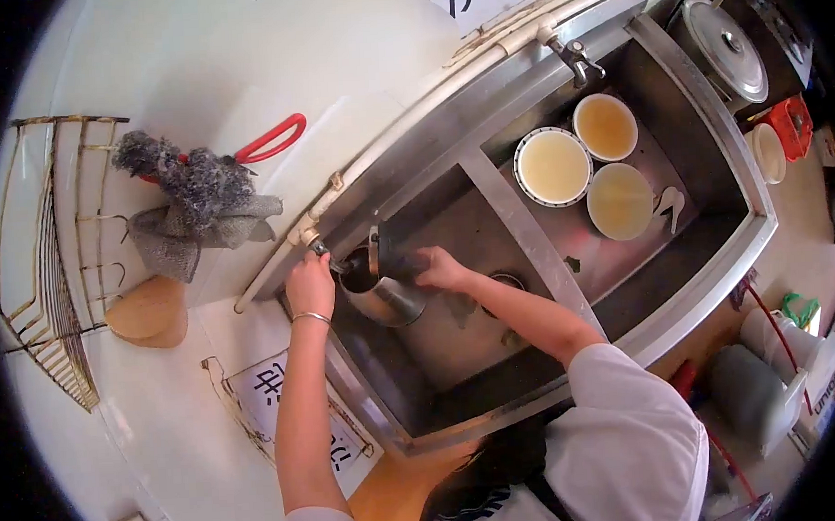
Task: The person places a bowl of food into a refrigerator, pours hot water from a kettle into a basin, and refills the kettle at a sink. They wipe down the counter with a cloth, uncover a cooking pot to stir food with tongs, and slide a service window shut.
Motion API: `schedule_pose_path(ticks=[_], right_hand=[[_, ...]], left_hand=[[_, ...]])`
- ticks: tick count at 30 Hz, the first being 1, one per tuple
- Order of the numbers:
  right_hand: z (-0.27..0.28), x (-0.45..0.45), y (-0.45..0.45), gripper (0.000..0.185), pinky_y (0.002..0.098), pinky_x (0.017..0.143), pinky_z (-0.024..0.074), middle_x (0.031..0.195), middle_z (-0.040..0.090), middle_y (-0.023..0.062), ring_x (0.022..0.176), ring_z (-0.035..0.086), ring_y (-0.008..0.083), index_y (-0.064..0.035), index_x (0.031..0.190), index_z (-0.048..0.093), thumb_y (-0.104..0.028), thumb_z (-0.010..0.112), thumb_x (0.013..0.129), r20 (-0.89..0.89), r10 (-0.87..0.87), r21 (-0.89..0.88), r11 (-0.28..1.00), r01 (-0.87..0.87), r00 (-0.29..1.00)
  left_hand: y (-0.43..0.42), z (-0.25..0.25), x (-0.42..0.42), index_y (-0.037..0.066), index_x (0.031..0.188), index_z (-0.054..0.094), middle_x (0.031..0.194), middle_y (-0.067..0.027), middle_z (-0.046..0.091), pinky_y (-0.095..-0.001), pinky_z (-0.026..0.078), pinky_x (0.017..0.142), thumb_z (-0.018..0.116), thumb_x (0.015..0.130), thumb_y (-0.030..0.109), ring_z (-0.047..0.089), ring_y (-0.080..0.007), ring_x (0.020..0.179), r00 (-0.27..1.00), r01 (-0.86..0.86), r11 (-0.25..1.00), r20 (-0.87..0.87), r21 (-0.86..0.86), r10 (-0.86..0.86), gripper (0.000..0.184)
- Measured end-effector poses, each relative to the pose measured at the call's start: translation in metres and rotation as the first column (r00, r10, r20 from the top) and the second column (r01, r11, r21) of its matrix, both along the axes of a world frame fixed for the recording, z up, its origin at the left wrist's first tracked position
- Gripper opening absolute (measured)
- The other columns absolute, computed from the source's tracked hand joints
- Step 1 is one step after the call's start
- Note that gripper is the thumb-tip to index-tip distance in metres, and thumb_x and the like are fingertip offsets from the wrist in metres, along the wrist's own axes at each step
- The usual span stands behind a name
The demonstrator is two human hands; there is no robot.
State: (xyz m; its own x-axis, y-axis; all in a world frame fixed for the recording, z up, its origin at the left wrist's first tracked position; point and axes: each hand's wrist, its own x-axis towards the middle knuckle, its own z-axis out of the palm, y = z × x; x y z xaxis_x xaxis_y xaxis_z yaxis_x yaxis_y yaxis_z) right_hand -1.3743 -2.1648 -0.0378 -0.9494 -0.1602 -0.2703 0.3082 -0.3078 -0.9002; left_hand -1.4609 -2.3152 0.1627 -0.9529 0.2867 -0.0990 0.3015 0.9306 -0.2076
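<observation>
From where I stand, what matters is how the kettle [389, 301] sits under the tap [315, 246]. It is just beside the left hand [310, 286], to its right, with the open mouth turned toward the spout and the base slanting away from that hand, down into the near basin [458, 338]. I can't tell how far it truly leans, or whether the base touches metal. Nor can I make out any water running.

The left hand is the nearer one to the tap, its fingers closed about the knob, a thin bangle [311, 316] at the wrist. The right hand [444, 270] is on the kettle's far side, fingers curled round the dark handle [406, 264]. So the kettle lies between the two hands, its mouth nearer the left, its handle with the right.

Just beyond the right hand, partly behind the kettle side of the forearm, is the drain [507, 279]. Farther to its right comes the divider [533, 227], then three bowls [553, 167] of yellowish liquid close together in the other basin, and a spoon [670, 208] by them. Left of the left hand, a scrubber [204, 181] hangs on the tiled wall, near a wire rack [50, 267].
</observation>
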Motion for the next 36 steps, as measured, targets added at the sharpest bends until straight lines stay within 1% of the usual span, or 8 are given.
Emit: schedule_pose_path(ticks=[11, 14, 16, 20, 23, 28, 31, 36], right_hand=[[-0.01, 0.0, -0.003, 0.05, 0.0299, 0.068, 0.0457, 0.079, 0.062, 0.0082, 0.071, 0.058, 0.0172, -0.0027, 0.105, 0.058, -0.008, 0.067, 0.056, 0.036, 0.018, 0.006, 1.0, -0.018, 0.999], [-0.009, 0.001, -0.004, 0.05, 0.0302, 0.068, 0.0457, 0.08, 0.062, 0.0088, 0.071, 0.058, 0.0177, -0.0029, 0.104, 0.058, -0.009, 0.067, 0.055, 0.007, -0.015, 0.051, 0.999, 0.014, 1.0], [-0.008, 0.001, -0.002, 0.045, 0.0254, 0.061, 0.0451, 0.084, 0.059, 0.0059, 0.071, 0.053, 0.0121, 0.0036, 0.104, 0.054, -0.001, 0.061, 0.06, 0.055, 0.036, -0.01, 0.999, -0.036, 0.998], [-0.009, 0.001, -0.002, 0.045, 0.0254, 0.064, 0.0451, 0.086, 0.059, 0.0061, 0.073, 0.053, 0.0116, 0.0037, 0.104, 0.054, -0.001, 0.062, 0.06, -0.02, -0.01, 0.035, 0.999, 0.011, 1.0], [-0.002, 0.001, 0.003, 0.045, 0.0253, 0.066, 0.0451, 0.087, 0.06, 0.0064, 0.076, 0.053, 0.0117, 0.0038, 0.104, 0.054, -0.001, 0.062, 0.06, 0.055, 0.057, 0.017, 0.998, -0.058, 0.997], [-0.016, -0.001, -0.005, 0.043, 0.0248, 0.062, 0.0447, 0.084, 0.06, 0.0042, 0.071, 0.053, 0.01, 0.0026, 0.101, 0.056, 0.001, 0.062, 0.059, -0.093, -0.032, 0.137, 0.99, 0.045, 0.995], [-0.012, -0.003, -0.003, 0.039, 0.0246, 0.062, 0.044, 0.08, 0.059, 0.0021, 0.069, 0.052, 0.009, 0.0023, 0.097, 0.057, 0.001, 0.062, 0.058, -0.03, -0.009, -0.012, 1.0, 0.009, 0.999], [0.0, -0.002, -0.001, 0.033, 0.0244, 0.061, 0.0431, 0.075, 0.058, 0.0006, 0.067, 0.05, 0.0084, 0.0028, 0.092, 0.057, 0.002, 0.06, 0.06, -0.053, -0.024, 0.026, 0.999, 0.025, 0.998]], left_hand=[[0.0, -0.001, 0.0, 0.0, 0.086, 0.058, 0.07, -0.0217, 0.059, -0.0462, 0.045, 0.062, 0.045, 0.086, 0.028, 0.057, -0.0377, 0.068, 0.997, -0.065, 0.998, 0.043, 0.019, 0.064, 0.03], [0.001, 0.0, 0.002, 0.001, 0.086, 0.058, 0.071, -0.0214, 0.059, -0.0463, 0.045, 0.062, 0.046, 0.086, 0.028, 0.057, -0.0377, 0.068, 0.998, -0.057, 0.998, 0.021, 0.035, 0.056, 0.029], [0.001, 0.0, 0.001, 0.001, 0.086, 0.058, 0.071, -0.0212, 0.059, -0.0462, 0.045, 0.062, 0.046, 0.086, 0.027, 0.057, -0.0378, 0.068, 0.998, -0.057, 0.998, 0.022, 0.026, 0.056, 0.029], [0.002, 0.0, 0.001, 0.002, 0.085, 0.058, 0.073, -0.0202, 0.06, -0.0457, 0.046, 0.063, 0.046, 0.086, 0.027, 0.058, -0.0374, 0.069, 0.996, -0.081, 0.996, 0.03, 0.038, 0.08, 0.028], [0.001, -0.001, 0.001, 0.003, 0.083, 0.058, 0.073, -0.0199, 0.06, -0.0453, 0.046, 0.064, 0.046, 0.086, 0.027, 0.058, -0.0371, 0.069, 0.998, -0.061, 0.998, 0.009, 0.035, 0.061, 0.027], [0.001, -0.001, 0.001, 0.002, 0.082, 0.057, 0.072, -0.0196, 0.06, -0.0449, 0.046, 0.063, 0.046, 0.086, 0.028, 0.058, -0.0368, 0.069, 0.997, -0.068, 0.997, 0.024, 0.023, 0.067, 0.028], [0.003, 0.001, 0.001, 0.002, 0.082, 0.057, 0.072, -0.0196, 0.06, -0.0447, 0.046, 0.064, 0.047, 0.086, 0.029, 0.058, -0.0364, 0.069, 0.997, -0.071, 0.997, 0.026, 0.002, 0.071, 0.029], [0.003, 0.003, 0.003, 0.003, 0.078, 0.055, 0.067, -0.0184, 0.059, -0.041, 0.048, 0.059, 0.047, 0.085, 0.027, 0.059, -0.0337, 0.065, 0.999, -0.033, 0.999, -0.018, -0.016, 0.033, 0.027]])
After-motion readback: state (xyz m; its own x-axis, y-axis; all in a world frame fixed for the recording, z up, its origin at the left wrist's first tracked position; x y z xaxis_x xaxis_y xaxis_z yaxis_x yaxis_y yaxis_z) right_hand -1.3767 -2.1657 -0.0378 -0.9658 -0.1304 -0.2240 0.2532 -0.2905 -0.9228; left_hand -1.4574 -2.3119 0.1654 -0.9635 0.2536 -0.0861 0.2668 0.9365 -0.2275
